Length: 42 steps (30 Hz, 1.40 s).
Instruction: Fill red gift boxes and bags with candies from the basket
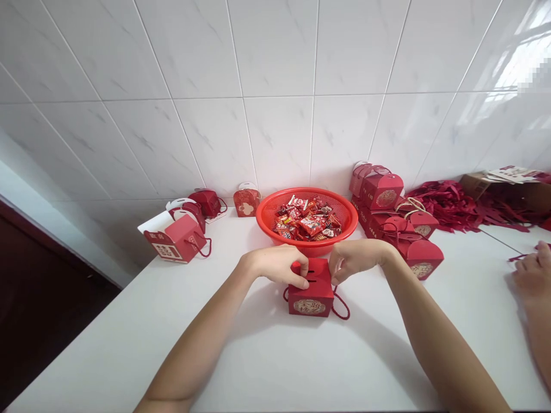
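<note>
A small red gift box [310,292] with a gold emblem on its front stands upright on the white table in front of me. Two slots show in its flat top, and red rope handles [342,304] hang at its sides. My left hand [282,265] grips the box at its upper left, thumb lying on the top and index finger bent. At the upper right edge, my right hand [355,257] has its fingers curled and pinched against the box's side. What lies between those fingertips is partly hidden.
Behind the box sits a red plastic basket [307,248] of wrapped candies [310,222]. More red boxes stand left [176,238] and are stacked right [381,195]. Red shredded paper [447,201] lies by a cardboard box [512,192]. Another person's hand [534,269] rests at far right.
</note>
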### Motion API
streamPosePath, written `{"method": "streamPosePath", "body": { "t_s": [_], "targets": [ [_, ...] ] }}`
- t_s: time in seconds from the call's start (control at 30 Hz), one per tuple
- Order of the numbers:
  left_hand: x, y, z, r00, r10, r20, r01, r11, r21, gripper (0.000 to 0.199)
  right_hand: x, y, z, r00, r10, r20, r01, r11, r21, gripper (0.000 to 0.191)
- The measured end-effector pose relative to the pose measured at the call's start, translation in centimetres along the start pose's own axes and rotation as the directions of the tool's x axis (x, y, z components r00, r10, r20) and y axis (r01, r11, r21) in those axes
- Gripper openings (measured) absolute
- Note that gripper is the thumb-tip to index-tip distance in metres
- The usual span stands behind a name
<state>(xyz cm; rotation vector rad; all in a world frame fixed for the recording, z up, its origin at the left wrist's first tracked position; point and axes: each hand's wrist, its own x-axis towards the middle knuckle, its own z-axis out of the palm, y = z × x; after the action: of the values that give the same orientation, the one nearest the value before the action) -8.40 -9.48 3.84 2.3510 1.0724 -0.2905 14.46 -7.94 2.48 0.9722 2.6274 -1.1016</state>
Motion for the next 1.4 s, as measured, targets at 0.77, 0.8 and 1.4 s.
{"method": "streamPosePath", "body": {
  "t_s": [0.77,0.8,1.4],
  "targets": [
    [-6.0,2.7,-0.7,0.738,0.320,-0.594,-0.651,0.569,-0.502,0.059,-4.5,-7.0,0.1,0.699,-0.012,-0.715,0.402,0.833,0.379,0.024],
    [-5.8,3.0,-0.4,0.747,0.317,-0.584,-0.633,0.607,-0.480,0.061,-4.3,-7.4,0.4,0.689,-0.001,-0.725,0.353,0.874,0.334,0.023],
    [-5.8,4.0,0.4,0.593,0.321,-0.738,-0.696,0.665,-0.271,0.068,-4.9,-7.7,0.8,0.186,0.079,-0.979,0.249,0.960,0.125,0.020]
  ]
}}
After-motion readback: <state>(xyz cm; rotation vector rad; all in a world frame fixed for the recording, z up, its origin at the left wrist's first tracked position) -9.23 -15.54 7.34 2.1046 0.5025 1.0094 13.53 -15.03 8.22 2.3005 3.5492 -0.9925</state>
